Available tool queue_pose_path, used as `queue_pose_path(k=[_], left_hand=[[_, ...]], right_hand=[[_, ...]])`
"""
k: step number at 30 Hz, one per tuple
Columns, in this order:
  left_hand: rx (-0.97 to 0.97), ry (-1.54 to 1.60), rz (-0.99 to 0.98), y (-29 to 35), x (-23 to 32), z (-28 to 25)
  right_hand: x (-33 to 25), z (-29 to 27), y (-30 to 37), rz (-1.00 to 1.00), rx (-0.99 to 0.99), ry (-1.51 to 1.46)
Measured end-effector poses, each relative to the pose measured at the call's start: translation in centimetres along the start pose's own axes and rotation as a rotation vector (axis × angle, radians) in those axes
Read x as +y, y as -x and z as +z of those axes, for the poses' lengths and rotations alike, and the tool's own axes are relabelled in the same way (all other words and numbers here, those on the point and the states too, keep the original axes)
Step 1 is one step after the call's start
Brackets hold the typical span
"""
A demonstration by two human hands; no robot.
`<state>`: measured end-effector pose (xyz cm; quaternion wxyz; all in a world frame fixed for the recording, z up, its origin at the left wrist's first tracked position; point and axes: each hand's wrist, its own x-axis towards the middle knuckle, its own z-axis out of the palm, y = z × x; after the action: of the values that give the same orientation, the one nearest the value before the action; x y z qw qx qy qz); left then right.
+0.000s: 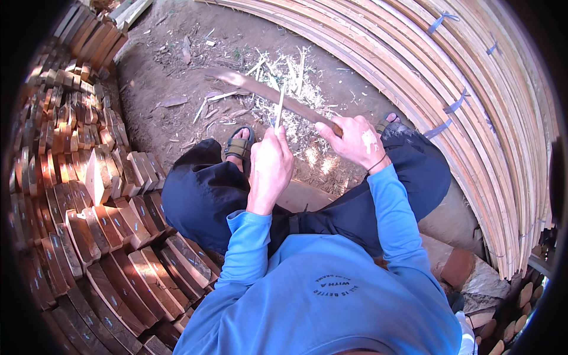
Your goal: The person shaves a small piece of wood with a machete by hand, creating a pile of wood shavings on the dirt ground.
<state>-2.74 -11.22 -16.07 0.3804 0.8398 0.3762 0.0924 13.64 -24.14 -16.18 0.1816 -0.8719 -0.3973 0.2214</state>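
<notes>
My left hand [271, 170] is closed round the lower end of a thin pale wooden stick [280, 105], which points up and away from me. In my right hand [357, 144] is the handle of a machete, mostly hidden by my fingers. The long dark machete blade [248, 84] reaches to the far left and crosses the stick just above my left fist. Whether the edge touches the stick or only passes by it, I cannot tell. A pale smear marks the back of my right hand.
Pale wood shavings [299, 89] litter the dirt ground [160, 118] beyond my hands. Stacked cut boards [112, 231] rise along the left. Long bundled wood strips [414, 65], tied with blue bands [455, 102], curve along the right. My sandalled foot [238, 145] stands near the shavings.
</notes>
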Motion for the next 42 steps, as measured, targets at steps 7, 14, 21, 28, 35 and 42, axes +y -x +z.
queue_pose_path(k=[7,14,21,28,35,42], left_hand=[[0.013,0.008,-0.025,-0.1,-0.1,-0.3],[0.059,-0.062,0.031,-1.0,-1.7,1.0],[0.026,-0.188,0.031,-0.5,-2.3,1.6],[0.082,-0.225,0.025,-0.5,-2.4,1.6],[-0.030,-0.186,0.077,0.5,-1.8,2.0],[0.068,-0.199,0.079,-0.4,-2.1,1.7]], right_hand=[[0.9,0.9,0.8,0.109,0.133,0.053],[0.2,-1.3,1.9,-0.079,0.118,-0.072],[-0.1,-1.2,2.5,-0.086,-0.048,0.020],[-0.2,-0.2,1.3,-0.037,-0.020,0.064],[1.9,1.4,-1.8,0.065,0.124,0.086],[0.0,-1.4,0.7,-0.043,0.004,-0.133]])
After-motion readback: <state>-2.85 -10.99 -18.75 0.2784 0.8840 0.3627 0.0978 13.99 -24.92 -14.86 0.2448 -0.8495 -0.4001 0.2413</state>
